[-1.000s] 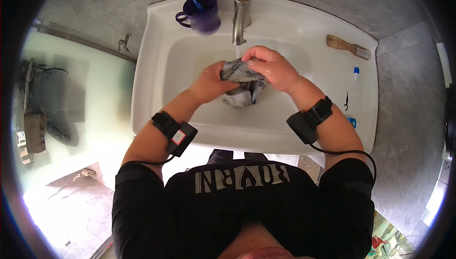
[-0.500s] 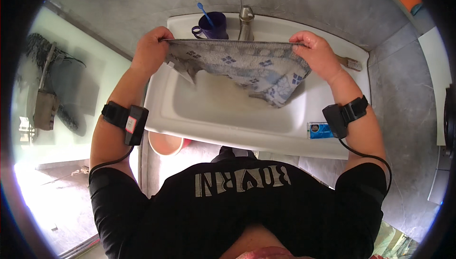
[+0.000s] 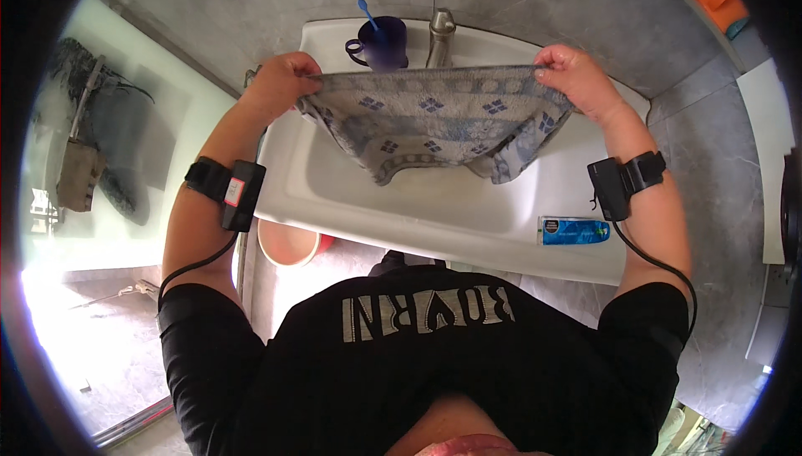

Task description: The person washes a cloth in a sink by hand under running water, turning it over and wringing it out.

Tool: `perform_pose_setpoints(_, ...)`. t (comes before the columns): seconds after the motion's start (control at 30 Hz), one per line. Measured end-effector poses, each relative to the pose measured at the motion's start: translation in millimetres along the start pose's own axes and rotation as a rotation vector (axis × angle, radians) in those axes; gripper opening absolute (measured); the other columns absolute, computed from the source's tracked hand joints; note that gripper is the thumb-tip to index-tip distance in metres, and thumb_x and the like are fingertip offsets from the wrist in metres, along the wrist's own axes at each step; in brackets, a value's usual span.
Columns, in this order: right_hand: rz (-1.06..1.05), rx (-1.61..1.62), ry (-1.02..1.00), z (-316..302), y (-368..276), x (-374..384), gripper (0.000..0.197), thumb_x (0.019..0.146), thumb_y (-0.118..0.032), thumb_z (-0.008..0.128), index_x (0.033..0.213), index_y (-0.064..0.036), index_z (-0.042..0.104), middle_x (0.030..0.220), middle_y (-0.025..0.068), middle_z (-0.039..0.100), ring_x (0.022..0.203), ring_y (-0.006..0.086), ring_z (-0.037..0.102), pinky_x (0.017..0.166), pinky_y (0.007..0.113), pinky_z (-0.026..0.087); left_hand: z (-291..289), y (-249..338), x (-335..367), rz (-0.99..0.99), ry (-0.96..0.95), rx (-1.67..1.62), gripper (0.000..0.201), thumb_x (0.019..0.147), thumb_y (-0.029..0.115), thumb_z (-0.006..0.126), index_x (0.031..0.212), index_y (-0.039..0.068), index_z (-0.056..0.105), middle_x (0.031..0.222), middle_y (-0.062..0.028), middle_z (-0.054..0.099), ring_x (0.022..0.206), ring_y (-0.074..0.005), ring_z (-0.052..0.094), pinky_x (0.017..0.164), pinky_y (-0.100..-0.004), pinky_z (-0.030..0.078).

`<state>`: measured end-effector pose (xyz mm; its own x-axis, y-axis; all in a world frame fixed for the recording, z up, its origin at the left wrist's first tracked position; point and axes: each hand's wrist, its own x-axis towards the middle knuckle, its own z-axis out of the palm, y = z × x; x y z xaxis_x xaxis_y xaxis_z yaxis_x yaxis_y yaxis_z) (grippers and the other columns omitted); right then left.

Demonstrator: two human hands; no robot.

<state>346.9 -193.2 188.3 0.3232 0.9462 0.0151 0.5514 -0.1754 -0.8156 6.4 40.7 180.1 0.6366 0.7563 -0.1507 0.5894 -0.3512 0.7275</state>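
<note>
Cloth: a grey-blue patterned cloth [image 3: 434,122] is held stretched out flat over a white sink [image 3: 351,197], its top edge pulled into a nearly straight line and its lower part hanging in a loose curve above the basin.
Left hand: the left hand [image 3: 282,81] is closed on the cloth's left top corner, fingers curled tight around the gathered edge.
Right hand: the right hand [image 3: 575,78] is closed in the same way on the right top corner, the fabric pinched under the bent fingers.
Handling: the cloth is judged soft and limp, light unless wet; whether it is wet cannot be told. No stiffness is shown, so it sags wherever it is not held. It is best taken by the corners or along the top hem, as now, since a grip in the middle would let it bunch.
Behind the cloth: a dark blue mug [image 3: 380,42] with a blue toothbrush [image 3: 368,15] in it stands just beside the tap [image 3: 440,34].
Sink rim: a blue tube [image 3: 575,230] lies on the near edge, under the right forearm.
Below the sink: a pink bucket [image 3: 286,243] is partly seen.
</note>
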Motion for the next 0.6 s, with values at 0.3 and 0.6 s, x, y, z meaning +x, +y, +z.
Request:
perform_pose_setpoints(0.3,0.33,-0.161,-0.355,62,83,8,0.025,0.073,-0.019,0.065,0.092,-0.0021,0.062,0.082,0.0094,0.063,0.075,0.0178,0.057,0.07,0.03,0.046,62,-87,31,-0.39,-0.524,-0.173,0.021,0.072,0.004,0.059,0.091,0.011,0.059,0.086,0.0001,0.057,0.074,-0.0132,0.053,0.057,-0.0326,0.048)
perform_pose_setpoints(0.6,0.267,-0.798,-0.247,160,104,24,0.043,0.076,-0.028,0.063,0.115,-0.0108,0.053,0.118,0.0105,0.051,0.11,0.0299,0.048,0.087,0.047,0.04,167,-126,56,0.188,-0.05,0.409,0.04,0.074,0.02,0.063,0.113,0.014,0.055,0.117,-0.0144,0.051,0.108,-0.0295,0.05,0.09,-0.0386,0.041)
